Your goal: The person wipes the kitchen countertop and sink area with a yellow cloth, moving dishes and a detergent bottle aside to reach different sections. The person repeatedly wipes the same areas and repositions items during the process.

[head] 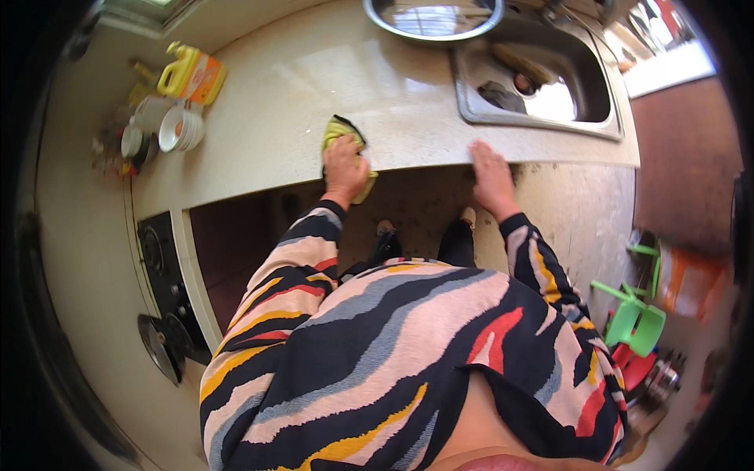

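Note:
My left hand (346,168) is on a folded yellow-green cloth with dark edging (340,128), pressed on the front edge of the light countertop (271,118); part of the cloth hangs over the edge. My fingers curl over it. My right hand (492,179) is at the counter's front edge, just below the steel sink (536,124), its fingers held close together and nothing seen in it. The palm and thumb side of this hand are hard to make out.
A metal basin (436,32) stands beside the sink, which holds a long brown object (518,63) and a dark cloth-like item (500,97). At left are a yellow jug (197,76), stacked white bowls (182,129) and a black gas hob (162,253). A green plastic chair (637,327) stands right.

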`<state>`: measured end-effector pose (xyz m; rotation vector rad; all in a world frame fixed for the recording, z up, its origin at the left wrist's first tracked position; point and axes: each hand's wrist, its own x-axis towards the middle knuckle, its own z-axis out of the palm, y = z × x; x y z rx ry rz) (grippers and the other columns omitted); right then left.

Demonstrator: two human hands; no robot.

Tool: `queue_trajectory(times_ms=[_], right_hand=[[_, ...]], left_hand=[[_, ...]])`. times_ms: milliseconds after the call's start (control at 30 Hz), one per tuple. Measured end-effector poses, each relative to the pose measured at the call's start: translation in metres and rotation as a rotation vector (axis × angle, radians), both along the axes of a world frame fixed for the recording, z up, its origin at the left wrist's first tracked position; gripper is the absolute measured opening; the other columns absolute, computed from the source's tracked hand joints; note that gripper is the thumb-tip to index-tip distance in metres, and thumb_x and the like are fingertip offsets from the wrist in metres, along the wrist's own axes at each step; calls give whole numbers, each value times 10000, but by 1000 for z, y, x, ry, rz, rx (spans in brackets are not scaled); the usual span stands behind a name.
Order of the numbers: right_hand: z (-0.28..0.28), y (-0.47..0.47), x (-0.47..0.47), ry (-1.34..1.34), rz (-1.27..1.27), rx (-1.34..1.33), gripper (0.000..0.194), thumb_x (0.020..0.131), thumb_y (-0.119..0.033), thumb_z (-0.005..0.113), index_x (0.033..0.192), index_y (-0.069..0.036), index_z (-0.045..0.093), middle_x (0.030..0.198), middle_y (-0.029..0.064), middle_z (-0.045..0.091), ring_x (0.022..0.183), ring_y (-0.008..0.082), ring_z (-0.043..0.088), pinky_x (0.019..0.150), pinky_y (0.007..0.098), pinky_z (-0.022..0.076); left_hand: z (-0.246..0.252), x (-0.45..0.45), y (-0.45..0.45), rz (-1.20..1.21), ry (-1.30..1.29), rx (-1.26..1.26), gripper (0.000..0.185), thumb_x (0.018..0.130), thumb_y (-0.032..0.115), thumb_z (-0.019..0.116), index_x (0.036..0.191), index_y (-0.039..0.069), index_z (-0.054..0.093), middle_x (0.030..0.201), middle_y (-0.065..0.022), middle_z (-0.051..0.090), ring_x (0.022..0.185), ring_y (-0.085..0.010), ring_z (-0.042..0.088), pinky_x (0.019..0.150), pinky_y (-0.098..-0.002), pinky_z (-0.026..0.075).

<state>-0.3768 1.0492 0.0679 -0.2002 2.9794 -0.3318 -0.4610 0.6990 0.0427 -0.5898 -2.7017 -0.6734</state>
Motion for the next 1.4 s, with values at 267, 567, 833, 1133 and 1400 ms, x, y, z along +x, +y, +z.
queue_trajectory(times_ms=[267, 567, 833, 1133, 1400], right_hand=[[-3, 10, -41, 167, 114, -364, 525, 816, -12, 504, 1340, 9, 506, 1458, 251, 423, 1367, 407, 384, 1148, 449, 305], [-27, -68, -103, 144, 237, -3, 520, 964, -271, 497, 1466, -152, 425, 1564, 125, 326, 1450, 323, 280, 1178, 500, 183], [-17, -71, -102, 154, 213, 10, 546, 942, -244, 476, 1477, -159, 415, 1581, 105, 302, 1464, 304, 252, 1199, 472, 134], [-10, -74, -104, 160, 185, 14, 535, 927, -205, 480, 1459, -166, 450, 1563, 93, 344, 1450, 293, 289, 1192, 464, 167], [-13, -76, -102, 188, 147, 19, 543, 910, -218, 502, 1450, -188, 460, 1558, 69, 357, 1439, 278, 310, 1189, 462, 184]], left_hand=[[7, 8, 117, -85, 15, 72, 351, 751, 161, 628, 1092, 87, 589, 1260, -108, 563, 1225, -303, 492, 1029, -474, 336], [8, 3, 8, 205, -87, 28, 298, 763, 131, 583, 1054, 86, 623, 1284, -101, 575, 1237, -289, 497, 1039, -488, 346], [-2, -40, -138, 390, -41, 79, 219, 774, 136, 548, 981, 85, 599, 1244, -125, 594, 1211, -329, 498, 1041, -472, 343], [-22, -179, -229, 480, 65, 3, 186, 781, 152, 542, 956, 109, 585, 1082, -89, 614, 1108, -321, 526, 979, -474, 378], [-23, -179, -217, 532, -56, -77, 284, 799, 169, 542, 1057, 64, 597, 1209, -192, 597, 1209, -385, 500, 1005, -556, 367]])
